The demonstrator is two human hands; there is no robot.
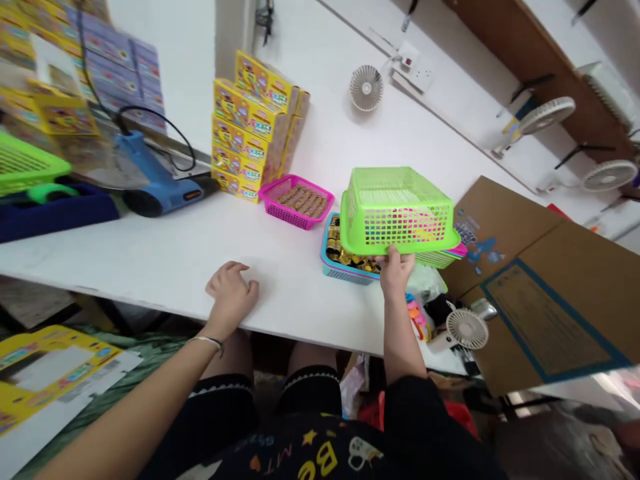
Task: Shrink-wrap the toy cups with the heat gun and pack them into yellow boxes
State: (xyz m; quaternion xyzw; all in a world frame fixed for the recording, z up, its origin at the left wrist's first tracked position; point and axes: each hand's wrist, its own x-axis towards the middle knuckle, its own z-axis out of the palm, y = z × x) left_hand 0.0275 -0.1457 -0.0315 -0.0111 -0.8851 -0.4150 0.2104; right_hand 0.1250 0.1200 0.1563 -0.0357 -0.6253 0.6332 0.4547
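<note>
My right hand [396, 272] grips the near rim of a lime-green plastic basket [400, 230], which is turned upside down above other baskets. Partly under it stands a blue basket [345, 272] with gold and black wrapped pieces inside. Over the white table, near its front edge, my left hand [233, 297] hangs with its fingers loosely curled but apart, holding nothing. A pink basket [295, 217] with rows of small brownish pieces sits behind the blue one. What lies beneath the green basket is mostly hidden.
Yellow printed boxes [245, 143] are stacked behind the pink basket. To the left are a blue tool with a cord [155, 177] and a dark blue tray [55, 213]. A large cardboard box [550, 287] and a small fan [467, 328] stand at the right.
</note>
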